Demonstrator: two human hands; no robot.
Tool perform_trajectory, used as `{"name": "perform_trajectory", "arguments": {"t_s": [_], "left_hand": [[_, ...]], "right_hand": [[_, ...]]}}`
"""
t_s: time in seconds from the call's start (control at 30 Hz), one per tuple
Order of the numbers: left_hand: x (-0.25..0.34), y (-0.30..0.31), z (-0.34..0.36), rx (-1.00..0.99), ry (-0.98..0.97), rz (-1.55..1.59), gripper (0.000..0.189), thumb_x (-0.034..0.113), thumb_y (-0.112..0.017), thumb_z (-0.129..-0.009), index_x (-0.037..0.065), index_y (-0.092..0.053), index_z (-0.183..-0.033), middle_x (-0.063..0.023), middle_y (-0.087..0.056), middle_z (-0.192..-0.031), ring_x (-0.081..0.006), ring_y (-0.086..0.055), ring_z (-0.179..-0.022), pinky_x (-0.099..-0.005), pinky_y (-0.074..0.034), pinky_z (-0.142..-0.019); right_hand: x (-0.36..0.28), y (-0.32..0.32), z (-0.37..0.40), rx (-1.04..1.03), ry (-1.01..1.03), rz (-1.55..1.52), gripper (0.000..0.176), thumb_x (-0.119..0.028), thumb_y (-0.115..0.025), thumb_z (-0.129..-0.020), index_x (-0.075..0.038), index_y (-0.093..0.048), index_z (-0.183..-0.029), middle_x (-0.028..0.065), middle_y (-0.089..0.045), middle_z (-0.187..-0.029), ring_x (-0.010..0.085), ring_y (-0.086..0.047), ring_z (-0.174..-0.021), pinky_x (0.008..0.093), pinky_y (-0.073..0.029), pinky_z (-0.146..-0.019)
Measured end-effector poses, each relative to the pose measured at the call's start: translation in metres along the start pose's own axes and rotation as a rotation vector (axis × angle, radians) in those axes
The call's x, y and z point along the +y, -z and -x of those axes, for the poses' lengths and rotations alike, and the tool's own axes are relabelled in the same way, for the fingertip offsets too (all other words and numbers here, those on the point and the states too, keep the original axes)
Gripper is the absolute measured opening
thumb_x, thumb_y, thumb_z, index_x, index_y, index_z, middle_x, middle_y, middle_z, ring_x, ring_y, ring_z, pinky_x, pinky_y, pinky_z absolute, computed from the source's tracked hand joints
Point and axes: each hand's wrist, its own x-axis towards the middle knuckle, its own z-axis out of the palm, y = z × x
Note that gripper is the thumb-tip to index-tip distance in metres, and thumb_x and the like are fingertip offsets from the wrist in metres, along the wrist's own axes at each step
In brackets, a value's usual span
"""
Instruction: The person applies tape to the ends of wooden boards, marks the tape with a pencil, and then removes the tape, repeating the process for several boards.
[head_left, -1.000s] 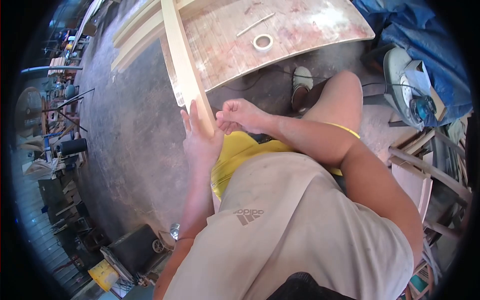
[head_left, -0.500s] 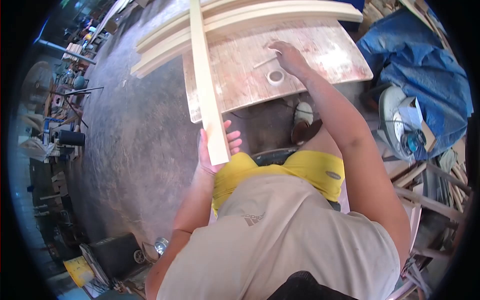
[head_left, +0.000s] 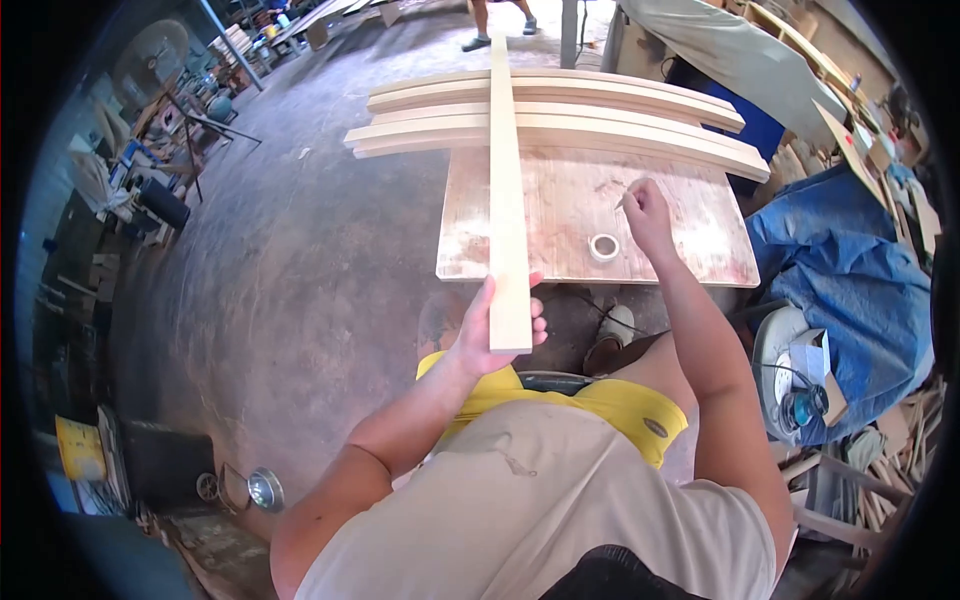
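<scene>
My left hand (head_left: pixel 474 335) grips the near end of a long pale wooden board (head_left: pixel 508 210), thumb on one side and fingers curled round the other. The board points away from me and crosses over the stacked boards at the far side of the table. Above the table's right half, my right hand (head_left: pixel 650 208) is closed in a pinch on a thin pale stick (head_left: pixel 621 202), most of it hidden by the fingers. A roll of tape (head_left: pixel 604 259) lies on the worn wooden table (head_left: pixel 465 235), just nearer to me than this hand.
Several stacked boards (head_left: pixel 640 125) span the table's far side, overhanging both ends. A blue tarp (head_left: pixel 850 290) and a power tool with a teal body (head_left: pixel 803 405) are at the right. Another person's legs (head_left: pixel 481 18) show beyond the boards. A dark box (head_left: pixel 165 460) sits lower left.
My right hand has closed on the thin stick that lay by it on the table. The view has tilted up and shifted left; my left hand still holds the board.
</scene>
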Motion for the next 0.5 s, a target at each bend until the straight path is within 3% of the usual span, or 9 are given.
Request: {"name": "perform_trajectory", "arguments": {"t_s": [0.07, 0.13, 0.17, 0.23, 0.27, 0.3, 0.4, 0.43, 0.5], "left_hand": [[0.003, -0.016, -0.007, -0.057, -0.023, -0.009, 0.076, 0.065, -0.047, -0.095, 0.01, -0.038, -0.147, -0.0127, -0.063, -0.103, -0.0295, -0.066, -0.092, -0.0459, -0.056, -0.082], [0.004, -0.031, -0.015, -0.157, -0.017, 0.01, 0.075, 0.063, -0.048, -0.096, 0.013, -0.034, -0.15, -0.0143, -0.064, -0.108, -0.0327, -0.067, -0.099, -0.0482, -0.056, -0.084], [0.003, -0.038, -0.019, -0.202, -0.049, -0.028, 0.08, 0.064, -0.048, -0.096, 0.01, -0.029, -0.152, -0.0147, -0.063, -0.11, -0.0325, -0.067, -0.1, -0.0478, -0.056, -0.087], [0.005, -0.057, -0.033, -0.244, -0.082, -0.074, 0.086, 0.065, -0.048, -0.095, 0.007, -0.025, -0.154, -0.0149, -0.062, -0.111, -0.0316, -0.067, -0.1, -0.0466, -0.056, -0.088], [0.003, -0.071, -0.034, -0.224, -0.083, -0.074, 0.086, 0.066, -0.048, -0.095, 0.007, -0.026, -0.154, -0.0146, -0.062, -0.111, -0.0309, -0.067, -0.099, -0.0456, -0.057, -0.086], [0.0, -0.088, -0.037, -0.149, -0.085, 0.003, 0.066, 0.063, -0.043, -0.099, 0.011, -0.044, -0.14, -0.0143, -0.065, -0.106, -0.0308, -0.068, -0.09, -0.0454, -0.057, -0.08], [0.003, -0.1, -0.049, -0.162, -0.122, -0.025, 0.062, 0.062, -0.043, -0.099, 0.01, -0.048, -0.133, -0.0145, -0.065, -0.103, -0.0299, -0.068, -0.091, -0.0446, -0.057, -0.079], [0.003, -0.108, -0.05, -0.101, -0.175, -0.166, 0.083, 0.068, -0.05, -0.093, 0.0, -0.042, -0.14, -0.0114, -0.063, -0.101, -0.0241, -0.065, -0.089, -0.0372, -0.055, -0.081], [0.002, -0.116, -0.053, -0.085, -0.19, -0.169, 0.084, 0.068, -0.051, -0.093, -0.002, -0.043, -0.138, -0.0118, -0.063, -0.101, -0.0236, -0.064, -0.089, -0.0367, -0.055, -0.082]], "right_hand": [[-0.045, 0.01, 0.033, -0.054, -0.008, -0.252, 0.009, -0.002, -0.055, -0.092, -0.005, -0.049, -0.097, 0.0065, -0.057, -0.084, 0.0094, -0.053, -0.069, 0.0238, -0.045, -0.06], [-0.09, 0.018, 0.073, -0.139, 0.342, -0.473, 0.016, -0.014, -0.059, -0.097, -0.006, -0.045, -0.096, 0.0096, -0.056, -0.081, 0.0131, -0.054, -0.07, 0.0267, -0.046, -0.064], [-0.107, 0.019, 0.094, -0.134, 0.311, -0.465, 0.016, -0.014, -0.059, -0.097, -0.006, -0.045, -0.096, 0.0096, -0.056, -0.081, 0.0131, -0.054, -0.07, 0.0267, -0.046, -0.064], [-0.142, 0.021, 0.118, -0.195, 0.584, -0.564, 0.015, -0.004, -0.057, -0.093, -0.006, -0.045, -0.102, 0.0099, -0.059, -0.086, 0.0117, -0.055, -0.076, 0.0259, -0.047, -0.066], [-0.158, 0.021, 0.13, -0.195, 0.616, -0.563, 0.013, -0.005, -0.058, -0.093, -0.005, -0.049, -0.102, 0.0121, -0.062, -0.091, 0.0159, -0.059, -0.082, 0.03, -0.049, -0.071], [-0.166, 0.019, 0.139, -0.189, 0.649, -0.502, 0.012, -0.003, -0.061, -0.089, -0.004, -0.053, -0.099, 0.0121, -0.063, -0.091, 0.0187, -0.06, -0.081, 0.032, -0.05, -0.071], [-0.195, 0.019, 0.154, -0.138, 0.787, -0.176, 0.015, 0.004, -0.069, -0.075, -0.003, -0.062, -0.086, 0.0104, -0.065, -0.085, 0.0262, -0.064, -0.076, 0.0354, -0.05, -0.07], [-0.198, 0.012, 0.155, -0.067, 0.834, -0.131, 0.022, 0.007, -0.071, -0.065, -0.005, -0.062, -0.081, 0.008, -0.065, -0.079, 0.0266, -0.063, -0.071, 0.035, -0.05, -0.068], [-0.195, 0.009, 0.154, -0.04, 0.873, -0.038, 0.023, 0.008, -0.07, -0.067, -0.004, -0.062, -0.085, 0.0094, -0.065, -0.082, 0.0239, -0.062, -0.071, 0.0328, -0.05, -0.067]]}}
